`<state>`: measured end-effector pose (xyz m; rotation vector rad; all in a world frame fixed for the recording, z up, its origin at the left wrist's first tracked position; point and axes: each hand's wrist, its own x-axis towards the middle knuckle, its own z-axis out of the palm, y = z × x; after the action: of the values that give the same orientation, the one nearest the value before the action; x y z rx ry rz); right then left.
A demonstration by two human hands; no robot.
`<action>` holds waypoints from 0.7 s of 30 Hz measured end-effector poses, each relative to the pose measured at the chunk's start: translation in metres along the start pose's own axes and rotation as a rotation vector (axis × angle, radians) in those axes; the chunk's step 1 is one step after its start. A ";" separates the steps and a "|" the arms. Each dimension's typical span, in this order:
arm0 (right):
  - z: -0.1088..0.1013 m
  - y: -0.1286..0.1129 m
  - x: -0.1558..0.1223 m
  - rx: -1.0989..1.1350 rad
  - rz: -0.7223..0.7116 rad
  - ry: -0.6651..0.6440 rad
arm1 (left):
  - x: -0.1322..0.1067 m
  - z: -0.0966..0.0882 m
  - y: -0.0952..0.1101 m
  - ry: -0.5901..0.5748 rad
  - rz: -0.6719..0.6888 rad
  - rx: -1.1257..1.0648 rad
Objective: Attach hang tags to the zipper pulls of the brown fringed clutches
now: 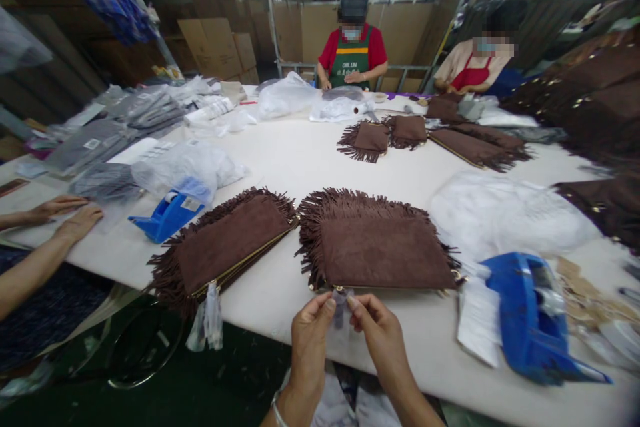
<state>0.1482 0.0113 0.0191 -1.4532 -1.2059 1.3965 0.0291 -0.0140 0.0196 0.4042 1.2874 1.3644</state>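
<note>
A brown fringed clutch bag (387,250) lies flat on the table in front of me, its zipper edge toward me. At its near left corner, a clear plastic wrap (341,310) hangs by the zipper pull. My left hand (311,340) pinches this wrap from the left, and my right hand (377,333) pinches it from the right. What lies inside the wrap is hard to make out. Just left, a second brown fringed bag (235,240) rests at a slant, with a plastic-wrapped tassel (207,317) hanging from its zipper over the table edge.
Blue tape dispensers stand right (525,313) and left (170,213). White paper slips (479,320) lie beside the right one. Smaller fringed bags (373,138) lie farther back. A co-worker's hands (65,217) are at far left; two people work across the white table (280,153).
</note>
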 end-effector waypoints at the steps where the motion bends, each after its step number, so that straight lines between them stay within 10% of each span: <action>1: 0.001 0.000 0.000 0.014 0.002 0.009 | 0.001 0.002 0.000 0.002 0.009 -0.002; 12: 0.009 -0.001 -0.008 -0.032 -0.055 0.156 | -0.002 0.026 0.002 0.134 0.042 -0.003; 21: 0.012 -0.002 -0.013 -0.516 -0.598 0.205 | -0.001 0.036 -0.002 0.206 0.239 0.264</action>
<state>0.1370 -0.0016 0.0228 -1.3487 -1.7560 0.5404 0.0607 0.0007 0.0301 0.6280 1.6392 1.4671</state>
